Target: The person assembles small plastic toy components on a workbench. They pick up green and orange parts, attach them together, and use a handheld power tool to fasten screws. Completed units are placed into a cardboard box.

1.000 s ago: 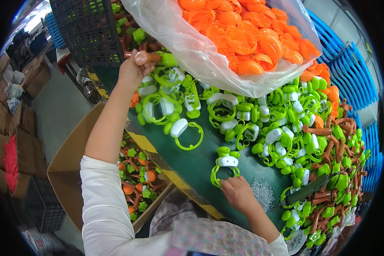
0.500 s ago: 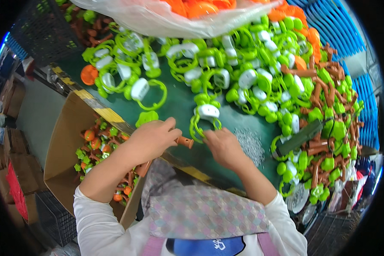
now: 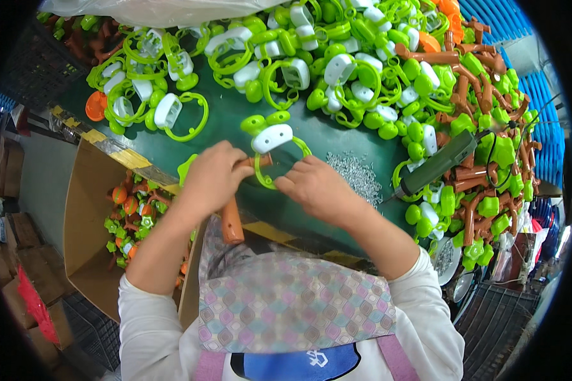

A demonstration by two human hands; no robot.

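My left hand (image 3: 215, 174) is closed around a brown plastic branch piece (image 3: 232, 222), whose thick stem points down toward my lap. A green flower-shaped end (image 3: 187, 169) shows beyond that hand. The branch's short side arm reaches right, up against a green plastic ring (image 3: 265, 180); whether it is through the ring or only beside it, I cannot tell. My right hand (image 3: 318, 189) pinches the ring's near right side. A white two-holed block (image 3: 273, 138) sits on the ring's far side, with green oval knobs (image 3: 265, 122) behind it.
Loose silver screws (image 3: 356, 176) and a dark green power screwdriver (image 3: 440, 166) lie to the right. Heaps of green-and-white ring parts (image 3: 362, 76) and brown branches (image 3: 473, 171) border the table. A cardboard box (image 3: 86, 222) of assembled pieces stands left, past the yellow-striped edge (image 3: 124, 154).
The ring with its white block has shifted left, up to the branch's side arm. My left hand has turned the branch so its stem points downward. The whole view has shifted somewhat.
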